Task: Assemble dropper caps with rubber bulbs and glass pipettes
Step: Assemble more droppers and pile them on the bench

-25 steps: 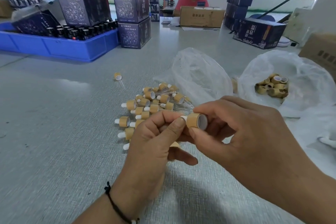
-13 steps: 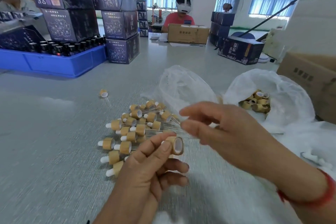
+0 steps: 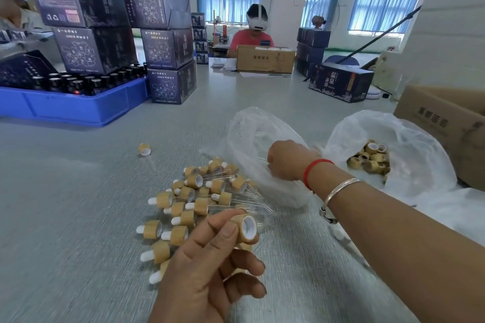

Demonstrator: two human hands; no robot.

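My left hand (image 3: 204, 270) pinches a bamboo-coloured dropper cap (image 3: 246, 228) between thumb and fingers, its white-lined open end facing right. My right hand (image 3: 286, 160) is stretched forward into the mouth of a clear plastic bag (image 3: 252, 131) of glass pipettes. I see only its back, and its fingers are hidden. A pile of assembled droppers (image 3: 199, 199), with caps, white bulbs and glass tubes, lies on the grey table between the two hands. A second clear bag (image 3: 414, 149) at the right holds loose bamboo caps (image 3: 370, 158).
One stray dropper (image 3: 144, 149) lies apart at the left. A blue tray (image 3: 78, 110) of dark bottles and stacked dark boxes (image 3: 168, 50) stand at the back left. A cardboard box (image 3: 446, 123) is at the right edge. A person (image 3: 253, 37) sits opposite.
My right hand let go of the cap and moved forward into the pipette bag. My left hand keeps the cap and has dropped lower in view.
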